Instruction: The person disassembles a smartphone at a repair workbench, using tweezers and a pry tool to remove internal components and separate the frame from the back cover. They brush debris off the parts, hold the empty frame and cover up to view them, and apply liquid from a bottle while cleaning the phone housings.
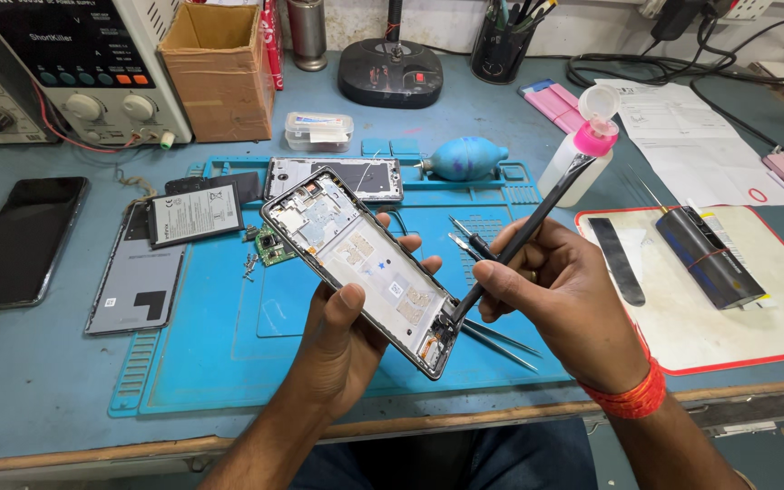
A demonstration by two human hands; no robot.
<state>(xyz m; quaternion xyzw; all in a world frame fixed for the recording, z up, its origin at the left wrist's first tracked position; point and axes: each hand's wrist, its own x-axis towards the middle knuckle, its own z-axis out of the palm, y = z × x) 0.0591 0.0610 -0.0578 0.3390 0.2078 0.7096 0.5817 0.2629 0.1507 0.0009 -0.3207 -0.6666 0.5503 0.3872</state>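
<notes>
A blue mat (229, 354) covers the blue workbench (38, 390) — parts and tools scattered about. Above it the left hand (342, 336) clasps an opened phone frame (360, 263); the right hand (560, 299) pinches a black brush (524, 231) at its lower edge.

Left hand (347, 340) grips opened phone frame (365, 268) over blue mat (229, 345); right hand (560, 299) presses black tool (524, 231) into frame's lower edge. Battery (194, 214) left on bench (38, 381).
</notes>
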